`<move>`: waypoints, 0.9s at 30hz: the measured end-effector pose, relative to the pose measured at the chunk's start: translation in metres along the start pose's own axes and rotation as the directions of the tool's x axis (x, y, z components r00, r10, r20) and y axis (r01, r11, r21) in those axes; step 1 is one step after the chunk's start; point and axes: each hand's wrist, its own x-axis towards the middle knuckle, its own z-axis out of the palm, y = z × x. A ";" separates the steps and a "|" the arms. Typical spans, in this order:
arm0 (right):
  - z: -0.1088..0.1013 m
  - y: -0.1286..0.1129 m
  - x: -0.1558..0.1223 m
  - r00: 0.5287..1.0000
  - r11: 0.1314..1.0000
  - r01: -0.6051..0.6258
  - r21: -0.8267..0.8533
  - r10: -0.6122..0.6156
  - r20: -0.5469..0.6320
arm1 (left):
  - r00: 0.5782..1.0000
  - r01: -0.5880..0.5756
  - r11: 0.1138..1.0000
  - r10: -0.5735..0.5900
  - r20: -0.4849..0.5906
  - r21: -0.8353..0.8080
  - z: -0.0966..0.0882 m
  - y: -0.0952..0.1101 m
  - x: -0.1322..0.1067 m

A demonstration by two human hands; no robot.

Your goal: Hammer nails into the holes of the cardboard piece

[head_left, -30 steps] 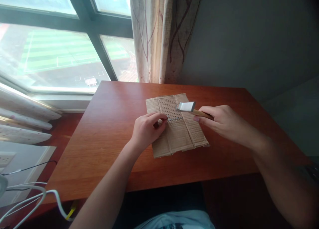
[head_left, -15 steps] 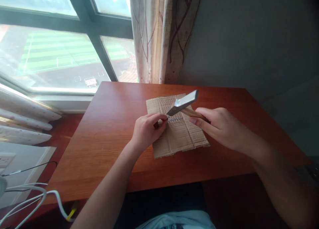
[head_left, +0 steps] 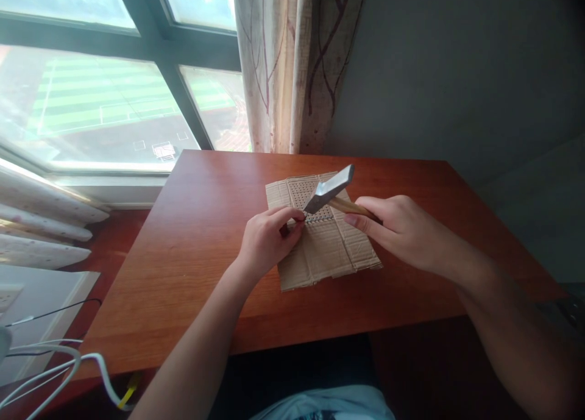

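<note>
My right hand [head_left: 388, 228] is wrapped round the wooden handle of a hammer [head_left: 336, 185]. The hammer's grey metal head is tilted, its lower end close to the fingertips of my left hand [head_left: 272, 234]. My left thumb and forefinger are pinched together at the near left corner of a perforated board [head_left: 300, 191]; whatever is between them is too small to make out. Small dark pieces form a row along the board's near edge. Under the board lies a creased sheet of cardboard [head_left: 320, 255]. The hammer head hides part of the board.
The reddish-brown wooden table [head_left: 196, 255] carries the cardboard. A window [head_left: 105, 103] and a patterned curtain [head_left: 274, 72] are behind it, with a dark wall [head_left: 434, 72] on the right. White cables [head_left: 103, 371] hang by the table's near left corner.
The whole view has shifted slightly. Both hands keep nearly the same pose, and the hammer head stays close to my left fingertips, perhaps marginally lower.
</note>
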 end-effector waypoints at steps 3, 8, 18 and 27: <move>-0.002 -0.004 0.000 1.000 1.000 -0.024 0.009 0.024 -0.012 | 1.000 0.016 1.000 -0.016 0.004 0.001 0.000 0.000 0.000; 0.002 -0.007 0.001 0.992 0.996 -0.083 -0.015 0.084 0.091 | 0.998 0.050 0.998 -0.051 0.030 0.045 -0.003 0.004 0.001; 0.007 -0.006 0.000 0.992 0.995 -0.088 -0.054 0.092 0.081 | 0.996 0.079 0.996 -0.081 0.040 0.050 -0.003 0.005 0.001; 0.011 -0.004 -0.003 0.994 0.996 -0.090 -0.029 0.091 0.058 | 0.997 0.073 0.997 -0.074 0.026 0.035 -0.002 0.005 0.001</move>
